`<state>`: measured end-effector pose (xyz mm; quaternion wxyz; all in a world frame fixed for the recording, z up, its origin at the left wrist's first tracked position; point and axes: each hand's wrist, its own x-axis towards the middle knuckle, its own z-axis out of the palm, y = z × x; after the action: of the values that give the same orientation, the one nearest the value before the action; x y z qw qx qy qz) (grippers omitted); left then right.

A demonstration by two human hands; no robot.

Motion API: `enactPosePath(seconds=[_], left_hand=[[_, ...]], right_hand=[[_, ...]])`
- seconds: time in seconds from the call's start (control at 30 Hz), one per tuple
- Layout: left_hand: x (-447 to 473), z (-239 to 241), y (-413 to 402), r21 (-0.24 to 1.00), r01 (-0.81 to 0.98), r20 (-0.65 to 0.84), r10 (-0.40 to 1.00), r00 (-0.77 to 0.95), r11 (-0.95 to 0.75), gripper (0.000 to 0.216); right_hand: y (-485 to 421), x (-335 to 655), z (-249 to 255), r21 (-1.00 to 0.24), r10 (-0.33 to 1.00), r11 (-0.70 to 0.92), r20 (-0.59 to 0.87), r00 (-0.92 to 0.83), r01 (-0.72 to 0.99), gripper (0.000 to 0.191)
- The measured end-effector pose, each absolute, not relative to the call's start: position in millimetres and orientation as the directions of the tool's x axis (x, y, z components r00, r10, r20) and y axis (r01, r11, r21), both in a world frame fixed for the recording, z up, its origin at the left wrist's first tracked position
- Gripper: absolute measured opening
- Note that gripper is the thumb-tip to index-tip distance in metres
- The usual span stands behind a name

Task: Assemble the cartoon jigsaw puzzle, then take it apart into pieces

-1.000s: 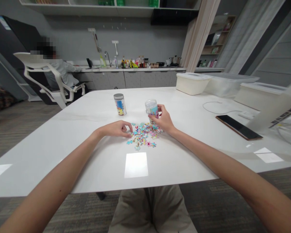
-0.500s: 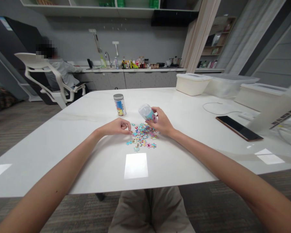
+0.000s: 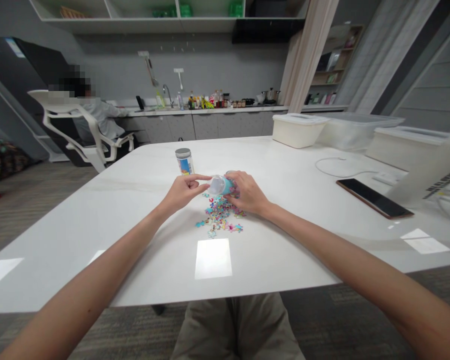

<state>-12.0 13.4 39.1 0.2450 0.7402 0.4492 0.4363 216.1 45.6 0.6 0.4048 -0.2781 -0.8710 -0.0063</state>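
My right hand [image 3: 245, 191] is wrapped round a clear plastic jar [image 3: 217, 185] with a blue and pink label. The jar is tipped on its side above the table, its wide end facing left. At that end is my left hand [image 3: 185, 192], thumb and forefinger stretched out and apart, the other fingers curled. The fingertips are at or very near the rim; whether they touch it I cannot tell. A loose pile of colourful jigsaw puzzle pieces [image 3: 219, 215] lies on the table beneath. Behind my left hand stands another jar [image 3: 183, 161] with a metal lid, upright, partly hidden.
The white table [image 3: 146, 270] carries a phone [image 3: 374, 198], a white cable [image 3: 328, 171] and lidded plastic boxes [image 3: 298, 131] on the right. Beyond it, a person [image 3: 101, 120] sits in a white chair [image 3: 65, 117] by the kitchen counter [image 3: 210, 111].
My left hand has lifted from the edge of the pile and moved up to the jar's end, thumb and forefinger spreading. The jar has tipped further over to the left in my right hand.
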Motion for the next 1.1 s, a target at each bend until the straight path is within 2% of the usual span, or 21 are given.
enactPosePath(seconds=[0.1,0.13,0.23,0.3,0.37,0.53,0.9,1.03,1.1], left_hand=[[-23,43,16,0.742,0.494,0.372,0.891,0.260,-0.453,0.031],[-28,44,17,0.724,0.524,0.306,0.890,0.339,-0.449,0.031],[-43,47,19,0.607,0.636,-0.021,0.791,0.611,-0.476,0.029],[-49,48,20,0.551,0.679,-0.176,0.728,0.663,-0.485,0.029],[-51,48,19,0.534,0.699,-0.238,0.709,0.664,-0.476,0.032],[-44,48,14,0.543,0.687,-0.246,0.691,0.680,-0.483,0.034],[-41,44,15,0.538,0.696,-0.317,0.651,0.689,-0.475,0.014],[-41,47,14,0.558,0.691,-0.300,0.664,0.685,-0.460,0.014],[-41,50,13,0.600,0.657,-0.218,0.697,0.683,-0.456,0.017]], right_hand=[[48,216,0,-0.250,0.508,0.816,0.741,-0.439,0.521,0.046],[49,216,-1,-0.275,0.524,0.801,0.751,-0.401,0.531,0.047],[55,217,-4,-0.367,0.577,0.761,0.759,-0.300,0.536,0.048],[59,218,-6,-0.425,0.608,0.740,0.753,-0.250,0.522,0.048],[62,218,-8,-0.467,0.633,0.722,0.744,-0.215,0.511,0.049],[63,218,-9,-0.492,0.647,0.714,0.736,-0.201,0.498,0.050],[60,218,-7,-0.480,0.633,0.738,0.736,-0.240,0.475,0.048],[57,218,-5,-0.417,0.590,0.772,0.750,-0.298,0.480,0.048],[54,218,-4,-0.351,0.545,0.805,0.756,-0.362,0.478,0.048]])
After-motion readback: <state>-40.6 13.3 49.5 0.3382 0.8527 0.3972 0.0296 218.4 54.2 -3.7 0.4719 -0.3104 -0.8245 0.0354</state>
